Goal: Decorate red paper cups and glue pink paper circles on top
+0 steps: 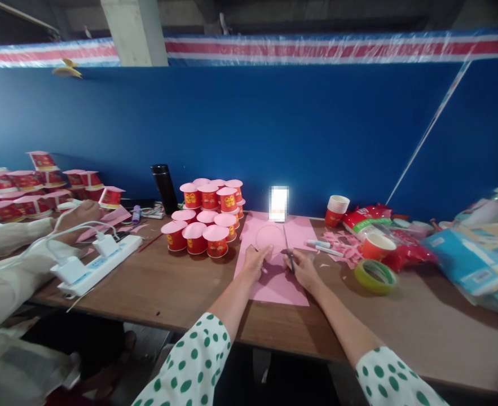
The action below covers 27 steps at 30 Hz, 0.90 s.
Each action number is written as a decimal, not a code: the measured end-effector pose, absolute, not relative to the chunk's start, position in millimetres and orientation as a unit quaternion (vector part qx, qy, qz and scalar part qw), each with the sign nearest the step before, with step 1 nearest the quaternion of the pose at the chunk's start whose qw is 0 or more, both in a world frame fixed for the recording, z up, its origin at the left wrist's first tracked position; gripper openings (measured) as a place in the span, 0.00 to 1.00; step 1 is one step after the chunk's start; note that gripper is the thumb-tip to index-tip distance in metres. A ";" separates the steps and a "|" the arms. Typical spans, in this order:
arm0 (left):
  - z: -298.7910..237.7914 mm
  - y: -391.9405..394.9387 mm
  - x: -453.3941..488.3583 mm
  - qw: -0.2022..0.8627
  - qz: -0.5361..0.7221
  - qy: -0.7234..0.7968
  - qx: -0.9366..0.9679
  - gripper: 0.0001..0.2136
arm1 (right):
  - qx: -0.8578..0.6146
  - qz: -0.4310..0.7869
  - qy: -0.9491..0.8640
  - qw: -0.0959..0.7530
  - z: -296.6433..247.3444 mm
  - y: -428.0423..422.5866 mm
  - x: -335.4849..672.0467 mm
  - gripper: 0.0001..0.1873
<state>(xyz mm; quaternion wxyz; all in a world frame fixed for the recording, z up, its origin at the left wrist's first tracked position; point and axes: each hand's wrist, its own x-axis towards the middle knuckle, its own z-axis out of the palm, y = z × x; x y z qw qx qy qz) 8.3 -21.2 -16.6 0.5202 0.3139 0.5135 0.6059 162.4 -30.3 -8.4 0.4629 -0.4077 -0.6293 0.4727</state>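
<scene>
A pink paper sheet [274, 282] lies on the brown table [181, 293] in front of me, with a circle drawn on it. My left hand [256, 260] rests on the sheet, fingers curled at the circle's lower edge. My right hand [304, 269] is closed around the handles of a pair of scissors [288, 251], whose blades point away from me over the paper. Behind the sheet a small bright screen [278, 203] stands upright.
Red paper cups with pink lids [206, 217] are stacked at the left of the sheet, beside a black flask [164, 187]. A green tape roll [374, 276], pens [325, 247], a cup stack [336, 210] and bags lie right. Another person's hand [77, 217] and a power strip [98, 264] are left.
</scene>
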 end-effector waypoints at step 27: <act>-17.4 -20.4 8.4 0.521 0.607 0.519 0.300 0.22 | -0.412 0.486 -0.622 0.455 -11.0 -29.0 162.0 0.22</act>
